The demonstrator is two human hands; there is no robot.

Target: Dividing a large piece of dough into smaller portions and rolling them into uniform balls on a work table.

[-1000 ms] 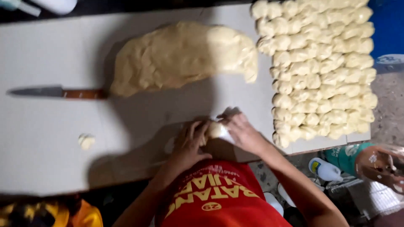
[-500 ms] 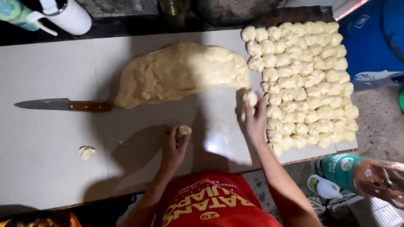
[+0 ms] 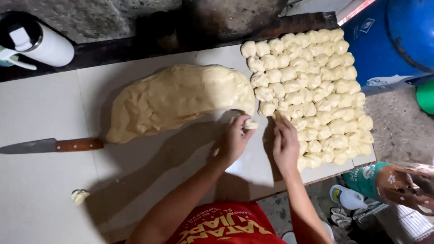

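Both hands are now moved up the desk (image 3: 40,180), to the near end of the dough mass (image 3: 181,101). Half a second ago they were apart, a small dough ball under each; a second ago they were together at the near desk edge.

The left hand (image 3: 233,140) is curled, fingers pinched on a small dough piece (image 3: 251,124) just below the tip of the mass; whether the piece is already torn free cannot be told. The right hand (image 3: 285,144) lies beside it, fingers loosely bent, fingertips touching the near edge of the dough balls (image 3: 312,90); nothing is seen held in it. The ball it had earlier is no longer in it, so it is judged to be set down among the rows.

Far to the left of the left hand a knife (image 3: 54,145) lies, blade pointing away from the mass. A dough scrap (image 3: 80,196) lies nearer the desk edge, well apart from both hands.
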